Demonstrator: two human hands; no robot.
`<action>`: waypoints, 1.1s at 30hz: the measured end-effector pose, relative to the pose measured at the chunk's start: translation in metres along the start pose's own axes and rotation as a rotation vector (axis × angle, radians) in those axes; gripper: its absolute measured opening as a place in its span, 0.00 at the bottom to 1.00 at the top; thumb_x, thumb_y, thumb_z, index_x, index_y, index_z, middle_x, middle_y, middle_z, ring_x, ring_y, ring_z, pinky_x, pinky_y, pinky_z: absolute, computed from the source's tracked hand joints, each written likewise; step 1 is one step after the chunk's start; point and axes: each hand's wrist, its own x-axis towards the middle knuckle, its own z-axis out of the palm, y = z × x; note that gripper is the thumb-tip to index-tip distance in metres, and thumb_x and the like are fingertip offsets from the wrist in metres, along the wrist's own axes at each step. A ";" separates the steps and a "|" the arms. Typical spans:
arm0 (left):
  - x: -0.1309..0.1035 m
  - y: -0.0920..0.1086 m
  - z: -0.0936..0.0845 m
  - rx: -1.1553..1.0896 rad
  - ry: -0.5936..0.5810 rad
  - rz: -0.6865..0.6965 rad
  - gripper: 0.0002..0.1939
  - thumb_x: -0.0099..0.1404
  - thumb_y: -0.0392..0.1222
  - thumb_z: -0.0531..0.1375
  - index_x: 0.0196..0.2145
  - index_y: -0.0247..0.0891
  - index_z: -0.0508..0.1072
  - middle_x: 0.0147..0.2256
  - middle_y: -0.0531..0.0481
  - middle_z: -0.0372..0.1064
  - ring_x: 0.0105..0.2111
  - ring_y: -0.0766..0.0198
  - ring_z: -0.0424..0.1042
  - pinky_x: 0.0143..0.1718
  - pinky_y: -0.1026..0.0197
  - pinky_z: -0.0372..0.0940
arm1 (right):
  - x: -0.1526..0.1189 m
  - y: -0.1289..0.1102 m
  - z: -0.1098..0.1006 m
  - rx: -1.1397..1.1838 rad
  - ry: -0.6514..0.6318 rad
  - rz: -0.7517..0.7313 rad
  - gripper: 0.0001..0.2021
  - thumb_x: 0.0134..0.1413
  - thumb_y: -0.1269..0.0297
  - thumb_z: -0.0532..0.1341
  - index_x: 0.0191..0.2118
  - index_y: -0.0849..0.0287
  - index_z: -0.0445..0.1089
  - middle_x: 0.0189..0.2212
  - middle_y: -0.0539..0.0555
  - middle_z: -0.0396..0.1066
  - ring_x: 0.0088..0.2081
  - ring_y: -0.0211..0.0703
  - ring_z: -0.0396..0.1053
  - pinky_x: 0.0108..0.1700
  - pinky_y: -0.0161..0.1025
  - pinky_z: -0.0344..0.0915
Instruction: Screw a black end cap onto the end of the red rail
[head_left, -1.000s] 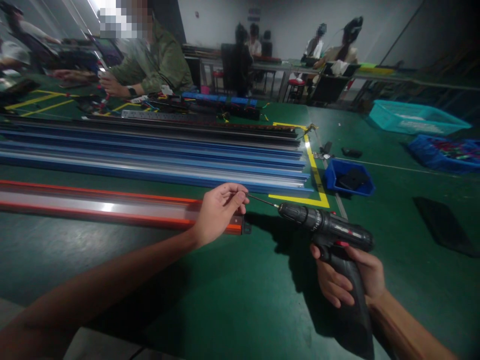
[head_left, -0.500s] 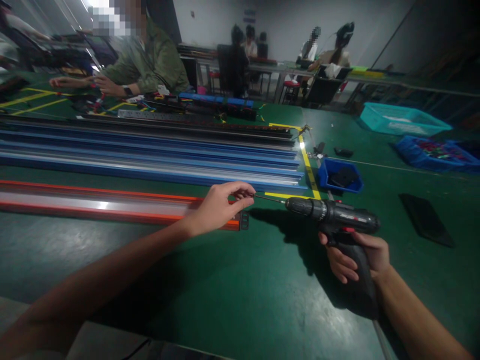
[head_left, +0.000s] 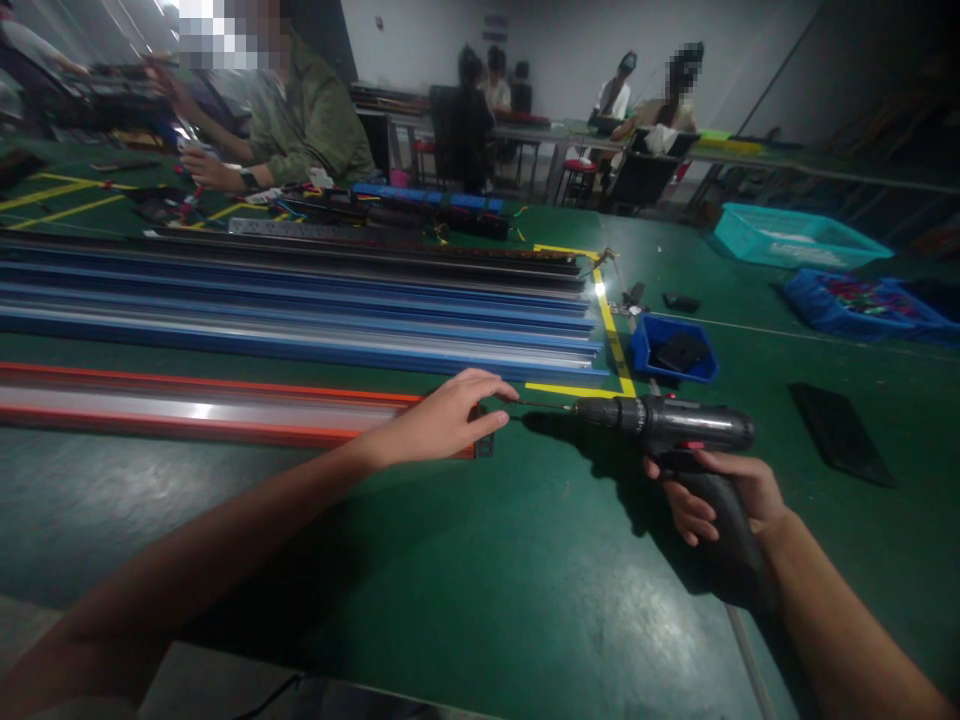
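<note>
My right hand [head_left: 720, 500] is wrapped round the handle of a black cordless drill [head_left: 690, 425], the index finger by its red trigger. The drill lies level, its long thin bit [head_left: 547, 405] pointing left. At the bit's tip is my left hand [head_left: 442, 415], thumb and forefinger apart; whether a fingertip touches the bit I cannot tell. Beneath that hand runs a long orange-edged channel [head_left: 202, 410] with a pale inside. Its right end carries a black end cap [head_left: 485, 444], partly hidden by my hand. A screw at the tip cannot be made out.
Several long blue profiles [head_left: 300, 320] lie behind the orange one. To the right are a small blue bin [head_left: 712, 368] with black parts, a flat black piece [head_left: 840, 430], a turquoise tray [head_left: 802, 250] and blue bins of coloured parts [head_left: 855, 305]. A person in a green jacket [head_left: 319, 120] sits opposite.
My left thumb and forefinger have parted from their pinch at the bit's tip. The drill has shifted very slightly and tilted level. The person opposite has raised one hand.
</note>
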 end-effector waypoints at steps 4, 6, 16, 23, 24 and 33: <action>-0.002 -0.005 0.005 0.022 -0.010 -0.017 0.17 0.75 0.50 0.62 0.57 0.46 0.80 0.60 0.42 0.77 0.72 0.45 0.61 0.73 0.37 0.56 | -0.002 -0.005 -0.002 0.003 0.050 0.054 0.21 0.67 0.49 0.65 0.49 0.65 0.77 0.20 0.50 0.72 0.18 0.42 0.70 0.30 0.45 0.77; -0.003 -0.005 0.005 0.070 -0.013 -0.015 0.19 0.77 0.52 0.60 0.59 0.46 0.79 0.61 0.41 0.76 0.72 0.45 0.61 0.73 0.37 0.55 | -0.001 -0.007 -0.001 0.005 0.076 0.058 0.20 0.68 0.50 0.64 0.48 0.65 0.77 0.20 0.49 0.72 0.18 0.42 0.70 0.29 0.44 0.77; -0.010 0.011 -0.004 0.528 -0.250 -0.043 0.46 0.69 0.65 0.65 0.73 0.33 0.62 0.69 0.32 0.66 0.68 0.39 0.65 0.69 0.39 0.61 | 0.010 -0.013 0.008 -0.014 0.227 0.189 0.19 0.62 0.54 0.67 0.48 0.66 0.78 0.19 0.51 0.73 0.19 0.44 0.73 0.27 0.42 0.78; -0.011 0.003 0.003 0.575 -0.234 -0.055 0.44 0.71 0.61 0.64 0.74 0.32 0.61 0.65 0.31 0.71 0.64 0.40 0.71 0.64 0.42 0.64 | 0.006 -0.014 0.032 -0.277 0.642 0.232 0.17 0.67 0.48 0.67 0.38 0.57 0.71 0.23 0.57 0.79 0.25 0.51 0.79 0.31 0.45 0.80; -0.011 0.003 0.004 0.573 -0.232 -0.055 0.44 0.71 0.61 0.65 0.74 0.32 0.61 0.64 0.31 0.72 0.63 0.40 0.72 0.64 0.41 0.65 | 0.005 -0.015 0.035 -0.370 0.695 0.224 0.17 0.66 0.47 0.68 0.38 0.56 0.70 0.24 0.57 0.80 0.25 0.51 0.79 0.29 0.45 0.79; -0.008 0.002 0.004 0.558 -0.241 -0.068 0.43 0.69 0.60 0.66 0.72 0.32 0.62 0.60 0.32 0.74 0.60 0.40 0.74 0.61 0.42 0.65 | 0.008 -0.028 0.056 -1.497 0.850 0.381 0.28 0.75 0.41 0.53 0.33 0.58 0.74 0.36 0.65 0.83 0.38 0.61 0.82 0.40 0.49 0.73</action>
